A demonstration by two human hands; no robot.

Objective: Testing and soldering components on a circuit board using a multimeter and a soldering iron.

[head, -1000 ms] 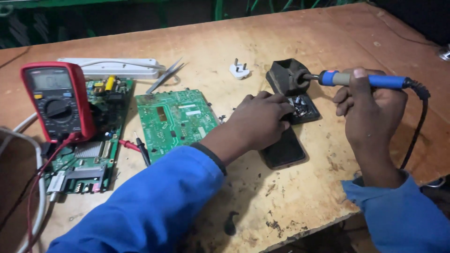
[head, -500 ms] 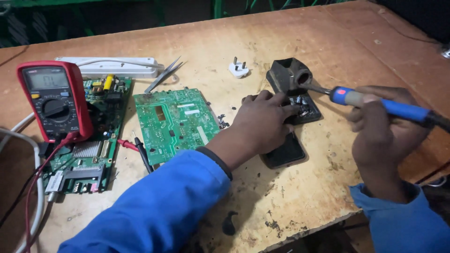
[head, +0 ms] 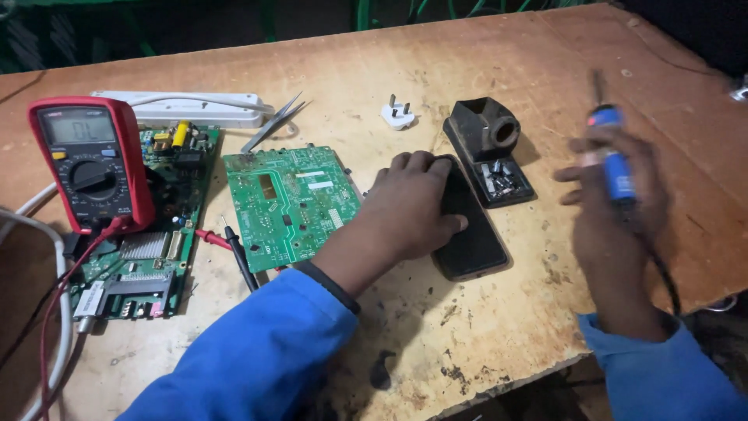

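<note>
**Phone pinned, iron lifted**

Beside the red multimeter (head: 92,164) and green circuit board (head: 292,204), the left hand (head: 413,209) presses flat, fingers spread, on a dark phone (head: 471,234) on the counter (head: 499,335). The right hand (head: 615,199) (blurred) is wrapped around a blue-handled soldering iron (head: 612,152), tip upward.

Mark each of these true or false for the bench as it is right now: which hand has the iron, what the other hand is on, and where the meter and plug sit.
1. The right hand holds the soldering iron. True.
2. The left hand rests on the green board. False: it lies on the dark phone; the board is beside it.
3. The iron's tip is in the black stand. False: the iron is lifted away to the stand's right, tip up.
4. The red multimeter lies on another board at the far left. True.
5. The white plug is pushed into the power strip. False: it lies loose on the table.
</note>
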